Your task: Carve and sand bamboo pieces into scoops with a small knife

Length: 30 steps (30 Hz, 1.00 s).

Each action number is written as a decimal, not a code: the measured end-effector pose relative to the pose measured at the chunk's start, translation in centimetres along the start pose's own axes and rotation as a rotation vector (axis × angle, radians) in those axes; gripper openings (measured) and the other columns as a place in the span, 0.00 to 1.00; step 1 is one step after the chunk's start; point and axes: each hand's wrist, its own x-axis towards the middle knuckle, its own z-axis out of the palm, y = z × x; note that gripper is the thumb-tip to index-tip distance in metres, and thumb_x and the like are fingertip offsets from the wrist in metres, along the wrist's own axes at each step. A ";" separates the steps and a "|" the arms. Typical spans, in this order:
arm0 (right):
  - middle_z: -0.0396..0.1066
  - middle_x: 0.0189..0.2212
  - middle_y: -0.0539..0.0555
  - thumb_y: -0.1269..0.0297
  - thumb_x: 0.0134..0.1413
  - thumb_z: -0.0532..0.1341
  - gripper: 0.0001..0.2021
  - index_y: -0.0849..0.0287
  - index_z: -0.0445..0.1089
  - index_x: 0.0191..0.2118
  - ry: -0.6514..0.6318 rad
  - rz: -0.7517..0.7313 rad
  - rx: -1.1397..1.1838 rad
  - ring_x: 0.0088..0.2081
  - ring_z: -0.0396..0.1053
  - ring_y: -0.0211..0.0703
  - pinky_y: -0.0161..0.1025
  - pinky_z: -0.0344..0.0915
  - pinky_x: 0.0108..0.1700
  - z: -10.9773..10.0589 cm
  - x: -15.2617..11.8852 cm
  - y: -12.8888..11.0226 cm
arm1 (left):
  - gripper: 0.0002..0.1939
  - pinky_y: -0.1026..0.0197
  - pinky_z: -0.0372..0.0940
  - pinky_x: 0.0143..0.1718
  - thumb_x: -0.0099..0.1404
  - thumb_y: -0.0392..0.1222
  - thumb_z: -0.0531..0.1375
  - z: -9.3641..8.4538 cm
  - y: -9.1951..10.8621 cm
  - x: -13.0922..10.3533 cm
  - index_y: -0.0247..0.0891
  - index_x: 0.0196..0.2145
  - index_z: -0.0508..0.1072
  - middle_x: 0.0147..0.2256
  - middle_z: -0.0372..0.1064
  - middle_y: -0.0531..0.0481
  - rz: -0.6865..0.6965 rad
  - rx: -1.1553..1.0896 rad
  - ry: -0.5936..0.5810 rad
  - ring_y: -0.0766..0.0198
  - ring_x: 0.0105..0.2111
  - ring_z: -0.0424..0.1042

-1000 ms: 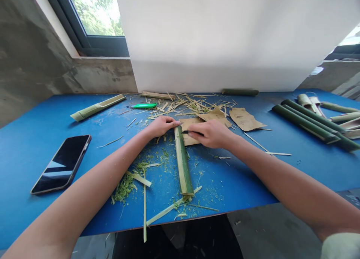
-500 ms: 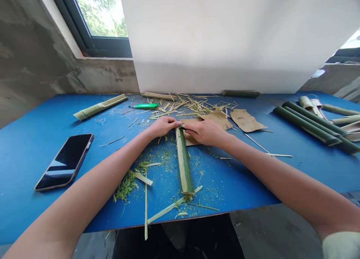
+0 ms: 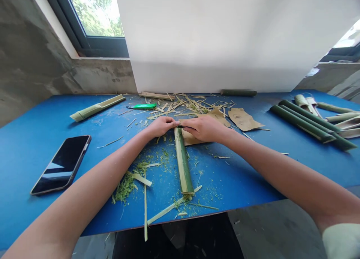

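A split length of green bamboo (image 3: 184, 161) lies on the blue table, pointing away from me, its outer skin partly scraped to pale wood. My left hand (image 3: 163, 126) is closed at its far end, thumb and fingers pinched together there. My right hand (image 3: 205, 128) is closed around a small dark tool (image 3: 180, 126) laid across that same end. Most of the tool is hidden by my fingers, so its exact kind does not show. Both hands meet at the tip. Brown sandpaper-like sheets (image 3: 194, 137) lie under and behind my right hand.
A phone (image 3: 62, 163) lies at left, green shavings (image 3: 125, 187) near my left forearm. Behind are a green utility knife (image 3: 144, 106), bamboo slivers (image 3: 194, 104), a split bamboo piece (image 3: 98, 107) and a bamboo tube (image 3: 238, 92). More bamboo pieces (image 3: 303, 122) lie at right.
My right hand has shifted slightly up and left, its index finger now stretched over the bamboo's far end. The left hand and the bamboo stay nearly in place; the view has turned slightly.
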 end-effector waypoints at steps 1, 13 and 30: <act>0.82 0.46 0.55 0.57 0.76 0.49 0.18 0.53 0.76 0.52 -0.027 -0.017 -0.014 0.36 0.74 0.45 0.41 0.49 0.34 0.2 0.4 0.4 | 0.35 0.58 0.57 0.35 0.60 0.78 0.58 -0.1 0.0 0.0 0.38 0.32 0.77 0.28 0.70 0.52 0.001 -0.001 -0.003 0.60 0.32 0.64; 0.75 0.59 0.68 0.50 0.70 0.57 0.25 0.65 0.73 0.60 0.016 0.293 0.106 0.57 0.73 0.60 0.47 0.66 0.55 1.1 1.7 4.0 | 0.31 0.58 0.60 0.37 0.63 0.73 0.58 -0.7 -0.3 -0.8 0.39 0.31 0.74 0.29 0.68 0.52 0.014 -0.047 0.014 0.61 0.32 0.64; 0.81 0.39 0.57 0.52 0.77 0.46 0.19 0.54 0.70 0.54 -0.160 0.239 -0.004 0.33 0.72 0.49 0.41 0.46 0.32 -1.5 -0.7 -1.1 | 0.27 0.57 0.62 0.39 0.66 0.67 0.56 -0.3 -0.3 -0.8 0.39 0.31 0.74 0.31 0.72 0.51 0.031 0.033 0.076 0.57 0.35 0.68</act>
